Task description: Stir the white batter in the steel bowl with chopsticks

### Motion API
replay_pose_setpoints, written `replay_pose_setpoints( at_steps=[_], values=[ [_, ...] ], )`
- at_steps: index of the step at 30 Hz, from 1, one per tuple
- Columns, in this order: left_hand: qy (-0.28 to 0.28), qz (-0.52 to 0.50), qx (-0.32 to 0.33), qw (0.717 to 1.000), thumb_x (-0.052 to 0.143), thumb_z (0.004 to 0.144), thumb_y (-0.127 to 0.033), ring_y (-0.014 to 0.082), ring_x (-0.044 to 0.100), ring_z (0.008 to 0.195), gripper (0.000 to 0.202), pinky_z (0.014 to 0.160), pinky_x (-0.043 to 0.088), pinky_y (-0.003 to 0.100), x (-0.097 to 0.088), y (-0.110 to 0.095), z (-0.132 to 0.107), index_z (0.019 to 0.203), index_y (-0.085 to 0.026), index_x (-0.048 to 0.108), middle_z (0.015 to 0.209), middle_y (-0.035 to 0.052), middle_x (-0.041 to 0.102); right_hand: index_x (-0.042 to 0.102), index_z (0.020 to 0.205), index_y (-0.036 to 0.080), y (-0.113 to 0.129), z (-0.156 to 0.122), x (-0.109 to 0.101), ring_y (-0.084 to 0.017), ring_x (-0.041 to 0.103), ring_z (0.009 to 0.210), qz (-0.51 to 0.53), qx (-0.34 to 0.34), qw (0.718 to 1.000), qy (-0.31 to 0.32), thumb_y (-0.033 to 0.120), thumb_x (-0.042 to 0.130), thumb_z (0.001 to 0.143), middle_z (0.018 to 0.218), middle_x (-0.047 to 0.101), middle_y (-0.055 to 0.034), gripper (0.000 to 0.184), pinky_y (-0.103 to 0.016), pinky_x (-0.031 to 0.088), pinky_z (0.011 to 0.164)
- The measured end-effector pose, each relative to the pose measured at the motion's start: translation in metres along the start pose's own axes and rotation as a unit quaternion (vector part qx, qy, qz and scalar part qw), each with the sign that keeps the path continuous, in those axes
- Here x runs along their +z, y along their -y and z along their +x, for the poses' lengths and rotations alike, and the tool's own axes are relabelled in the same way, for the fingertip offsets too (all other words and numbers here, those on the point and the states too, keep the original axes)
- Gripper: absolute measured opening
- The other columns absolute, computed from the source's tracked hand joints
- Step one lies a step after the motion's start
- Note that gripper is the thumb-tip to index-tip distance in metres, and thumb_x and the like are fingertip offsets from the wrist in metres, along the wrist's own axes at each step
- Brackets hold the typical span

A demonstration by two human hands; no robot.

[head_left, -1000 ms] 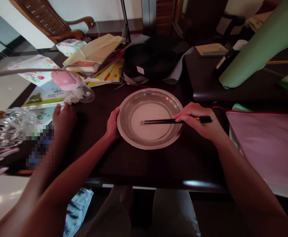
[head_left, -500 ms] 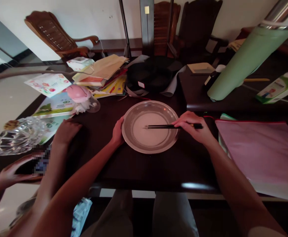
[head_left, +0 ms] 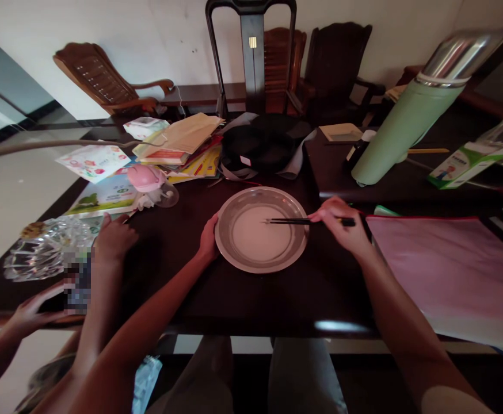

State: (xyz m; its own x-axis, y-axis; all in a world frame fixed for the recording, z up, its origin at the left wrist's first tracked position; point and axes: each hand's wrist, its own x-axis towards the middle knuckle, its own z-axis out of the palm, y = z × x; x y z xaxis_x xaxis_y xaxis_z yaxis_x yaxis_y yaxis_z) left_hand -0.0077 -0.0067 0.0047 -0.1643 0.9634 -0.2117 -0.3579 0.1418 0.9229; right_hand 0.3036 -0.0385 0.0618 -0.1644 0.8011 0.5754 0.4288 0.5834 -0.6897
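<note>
A round metal dish [head_left: 236, 204] holding a white liquid sits on the dark table [head_left: 251, 293] in front of me. My left hand [head_left: 209, 240] grips the dish's left rim. Fingers of my right hand [head_left: 339, 225] are closed on a pair of black chopsticks [head_left: 297, 221], whose tips reach over the right part of the liquid. Another person's hand [head_left: 113, 236] rests on the table to the left, and their other hand [head_left: 33, 307] lies at the table's near-left edge.
A glass dish [head_left: 46, 253], a pink-lidded cup [head_left: 150, 183] and piled books [head_left: 178, 141] lie at the left and back. A black bag [head_left: 262, 144] is behind the dish. A green flask [head_left: 400, 126] leans at the right; a pink folder [head_left: 445, 270] lies beside my right arm.
The view has tilted up and back, so the dish looks smaller. The chopstick tips have moved rightward across the liquid. The other person's near hand has come onto the table edge.
</note>
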Motion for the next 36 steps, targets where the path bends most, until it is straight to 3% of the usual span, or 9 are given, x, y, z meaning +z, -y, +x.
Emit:
replay_pose_setpoints(
  at_steps=[3, 9, 15, 18, 21, 27, 30, 33, 36],
  values=[
    [-0.006, -0.001, 0.001, 1.0, 0.063, 0.069, -0.041, 0.0256, 0.063, 0.105, 0.027, 0.09, 0.048, 0.034, -0.001, 0.0, 0.001, 0.086, -0.022, 0.072, 0.097, 0.0024, 0.074, 0.071, 0.064, 0.026, -0.004, -0.002, -0.013, -0.018, 0.062, 0.067, 0.038, 0.042, 0.997, -0.051, 0.037, 0.051, 0.094, 0.065, 0.07, -0.0008, 0.037, -0.038, 0.047, 0.072],
    [-0.009, 0.006, 0.004, 1.0, 0.062, 0.069, -0.041, 0.0247, 0.064, 0.101, 0.027, 0.086, 0.05, 0.034, 0.0, 0.0, 0.001, 0.086, -0.022, 0.071, 0.092, 0.0025, 0.074, 0.073, 0.079, 0.027, 0.005, 0.0, 0.007, -0.019, 0.065, 0.081, 0.034, -0.016, 0.995, 0.095, 0.032, 0.058, 0.09, 0.082, 0.076, -0.0008, 0.019, -0.037, 0.048, 0.078],
    [-0.011, 0.004, -0.008, 1.0, 0.06, 0.071, -0.041, 0.025, 0.065, 0.099, 0.027, 0.084, 0.05, 0.034, 0.001, -0.001, 0.0, 0.086, -0.022, 0.071, 0.088, 0.0024, 0.074, 0.071, 0.066, 0.026, -0.001, 0.0, -0.009, -0.018, 0.062, 0.067, 0.024, 0.031, 0.999, -0.038, 0.036, 0.052, 0.094, 0.065, 0.071, 0.0001, 0.035, -0.037, 0.046, 0.073],
    [-0.017, 0.002, -0.002, 1.0, 0.062, 0.069, -0.041, 0.0246, 0.064, 0.101, 0.027, 0.086, 0.049, 0.033, 0.0, 0.001, 0.001, 0.086, -0.021, 0.07, 0.09, 0.0024, 0.073, 0.071, 0.066, 0.026, 0.004, 0.0, -0.006, -0.018, 0.062, 0.067, 0.045, 0.028, 0.998, 0.017, 0.038, 0.05, 0.094, 0.065, 0.071, -0.0004, 0.037, -0.036, 0.047, 0.072],
    [-0.019, 0.007, 0.004, 1.0, 0.063, 0.068, -0.042, 0.0248, 0.064, 0.101, 0.027, 0.086, 0.049, 0.033, -0.001, 0.003, 0.002, 0.085, -0.021, 0.07, 0.09, 0.0022, 0.073, 0.073, 0.077, 0.027, 0.008, 0.0, 0.006, -0.019, 0.063, 0.078, 0.023, -0.017, 0.996, 0.087, 0.035, 0.057, 0.091, 0.078, 0.076, -0.0002, 0.023, -0.037, 0.047, 0.077],
    [-0.018, 0.014, 0.009, 1.0, 0.063, 0.068, -0.043, 0.0242, 0.064, 0.097, 0.027, 0.085, 0.049, 0.033, 0.0, 0.002, 0.002, 0.082, -0.022, 0.069, 0.084, 0.002, 0.072, 0.072, 0.068, 0.027, -0.004, -0.001, -0.009, -0.018, 0.06, 0.069, 0.035, 0.022, 0.999, -0.036, 0.032, 0.053, 0.094, 0.067, 0.071, 0.0001, 0.032, -0.037, 0.047, 0.073],
    [-0.024, 0.014, 0.005, 1.0, 0.063, 0.068, -0.043, 0.0249, 0.064, 0.1, 0.027, 0.086, 0.049, 0.033, 0.0, 0.002, 0.002, 0.084, -0.022, 0.069, 0.089, 0.0023, 0.073, 0.072, 0.067, 0.027, 0.0, -0.002, -0.008, -0.018, 0.062, 0.07, 0.068, 0.018, 0.997, 0.016, 0.033, 0.051, 0.095, 0.066, 0.071, 0.0006, 0.035, -0.036, 0.048, 0.072],
    [-0.025, 0.016, 0.011, 0.999, 0.062, 0.07, -0.041, 0.0243, 0.064, 0.101, 0.025, 0.086, 0.05, 0.032, 0.0, 0.002, 0.001, 0.083, -0.022, 0.07, 0.091, 0.0022, 0.073, 0.073, 0.078, 0.027, 0.005, 0.0, 0.004, -0.019, 0.064, 0.078, 0.037, -0.025, 0.995, 0.093, 0.03, 0.057, 0.091, 0.079, 0.075, 0.0002, 0.021, -0.037, 0.048, 0.076],
    [-0.016, 0.011, 0.014, 1.0, 0.061, 0.071, -0.04, 0.0241, 0.065, 0.099, 0.023, 0.085, 0.051, 0.032, 0.001, 0.001, 0.001, 0.082, -0.022, 0.069, 0.089, 0.0021, 0.073, 0.073, 0.08, 0.027, 0.001, 0.001, 0.003, -0.019, 0.064, 0.078, 0.005, -0.029, 0.998, 0.05, 0.028, 0.06, 0.09, 0.081, 0.076, 0.0, 0.017, -0.038, 0.046, 0.077]
  ],
)
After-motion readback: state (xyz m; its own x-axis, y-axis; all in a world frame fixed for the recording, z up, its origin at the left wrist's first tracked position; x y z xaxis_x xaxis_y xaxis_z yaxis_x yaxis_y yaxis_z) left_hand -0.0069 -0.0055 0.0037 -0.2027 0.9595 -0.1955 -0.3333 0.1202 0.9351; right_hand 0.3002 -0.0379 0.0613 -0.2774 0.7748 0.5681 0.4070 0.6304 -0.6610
